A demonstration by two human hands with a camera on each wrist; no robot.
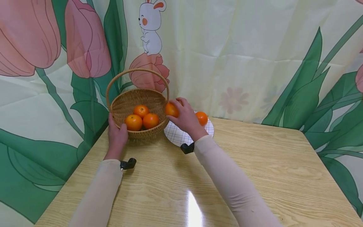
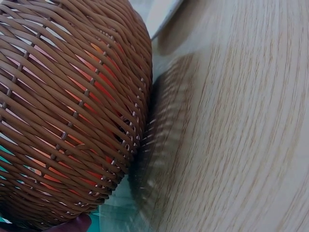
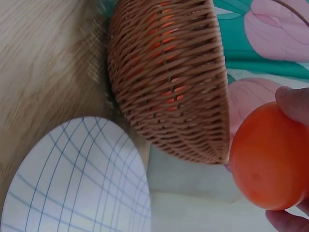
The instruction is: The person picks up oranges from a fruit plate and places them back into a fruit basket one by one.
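A wicker basket (image 1: 147, 134) with an arched handle stands at the back left of the table, three oranges (image 1: 134, 122) inside it. My left hand (image 1: 117, 135) grips the basket's near left side, thumb over the rim; in the left wrist view only a fingertip shows below the woven wall (image 2: 72, 111). With its thumb and fingers, my right hand (image 1: 185, 116) holds another orange (image 1: 171, 109) at the basket's right rim. The right wrist view shows this orange (image 3: 270, 157) just beyond the basket edge (image 3: 219, 96).
Right of the basket lies a white plate (image 1: 177, 135) with a blue grid pattern, partly under my right hand. One orange (image 1: 201, 118) sits at its far right side. A printed curtain (image 1: 215, 63) hangs right behind the wooden table (image 1: 255, 151).
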